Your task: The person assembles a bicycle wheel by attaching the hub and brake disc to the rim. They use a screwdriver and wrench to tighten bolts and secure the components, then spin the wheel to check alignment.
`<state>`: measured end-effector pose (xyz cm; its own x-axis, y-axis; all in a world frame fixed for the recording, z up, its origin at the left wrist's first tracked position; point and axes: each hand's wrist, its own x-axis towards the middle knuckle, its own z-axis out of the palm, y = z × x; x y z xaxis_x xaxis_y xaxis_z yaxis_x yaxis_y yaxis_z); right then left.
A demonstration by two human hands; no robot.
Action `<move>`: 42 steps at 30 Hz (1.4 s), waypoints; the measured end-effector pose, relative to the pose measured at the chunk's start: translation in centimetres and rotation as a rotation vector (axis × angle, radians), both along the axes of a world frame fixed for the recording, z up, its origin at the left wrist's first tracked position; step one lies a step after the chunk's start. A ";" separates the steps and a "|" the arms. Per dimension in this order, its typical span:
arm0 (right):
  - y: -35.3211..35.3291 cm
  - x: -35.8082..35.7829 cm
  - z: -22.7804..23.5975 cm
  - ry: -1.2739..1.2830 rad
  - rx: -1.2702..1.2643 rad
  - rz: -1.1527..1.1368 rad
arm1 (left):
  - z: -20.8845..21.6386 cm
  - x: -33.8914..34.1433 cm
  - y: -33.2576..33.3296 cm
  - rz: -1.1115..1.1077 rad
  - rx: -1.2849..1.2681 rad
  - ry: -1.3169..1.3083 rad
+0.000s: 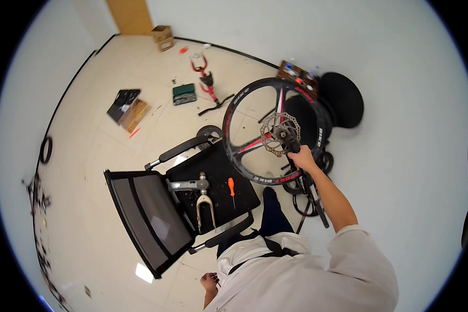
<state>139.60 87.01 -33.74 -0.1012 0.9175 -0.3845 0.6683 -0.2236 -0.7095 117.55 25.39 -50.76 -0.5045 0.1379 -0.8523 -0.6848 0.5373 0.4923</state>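
Observation:
My right hand point(301, 157) is closed round a dark part at the hub of a black bicycle wheel point(250, 146) with red-and-white spokes, holding it up off the floor. A toothed metal brake disc point(280, 133) sits at the wheel's centre. Down by my left side, my left hand point(209, 281) has its fingers curled; what they hold is too small to make out. On the black seat of an office chair point(244, 203) lie a silver fork point(205, 202), a grey metal frame piece point(184, 185) and an orange-handled screwdriver point(231, 186).
Beyond the chair lie a red bike part point(208, 79) with black handlebars, a green box point(184, 90) and an open tool case point(124, 104). A black stool point(341, 100) stands against the right wall. Cardboard boxes point(163, 37) sit far back; a tyre point(46, 150) leans at left.

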 end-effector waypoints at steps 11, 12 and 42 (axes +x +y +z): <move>15.5 -10.6 -8.9 -0.101 0.006 0.734 | 5.8 28.8 15.7 0.938 -0.044 0.150; 15.5 -10.8 -8.5 -0.102 0.020 0.818 | 6.7 32.0 18.4 0.981 -0.056 0.189; -0.4 -25.7 -19.4 -0.184 -0.340 1.815 | 5.0 57.8 68.0 2.064 -0.240 -0.043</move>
<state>113.95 86.57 -53.19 -0.6906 -0.3636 -0.6252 0.2760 0.6665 -0.6925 175.32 93.39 -45.77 0.2769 -0.5667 -0.7760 -0.2377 -0.8229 0.5161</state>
